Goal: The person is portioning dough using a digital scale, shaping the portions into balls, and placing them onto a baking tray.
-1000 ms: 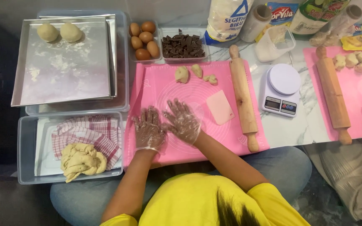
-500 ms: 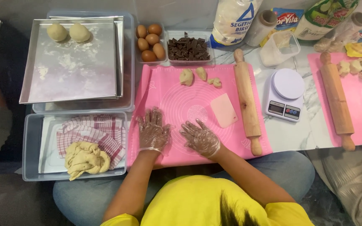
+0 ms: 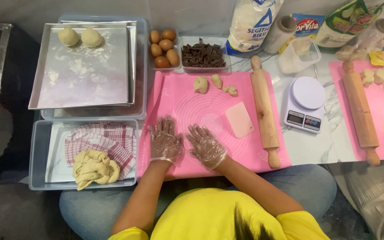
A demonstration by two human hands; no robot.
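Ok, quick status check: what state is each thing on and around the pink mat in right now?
left hand: gloved, open, flat on mat
right hand: gloved, open, flat on mat
pink mat: unrolled, flat
dough pieces: small, unrolled
rolling pin: lying idle
scraper: lying flat
scale: platform bare
dough balls: shaped, on metal tray
dough lump: uncovered, on checked cloth

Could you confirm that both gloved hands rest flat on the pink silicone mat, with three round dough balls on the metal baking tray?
Not quite: the head view shows two round dough balls on the metal baking tray, not three. Both gloved hands, left hand and right hand, do rest flat on the pink silicone mat.
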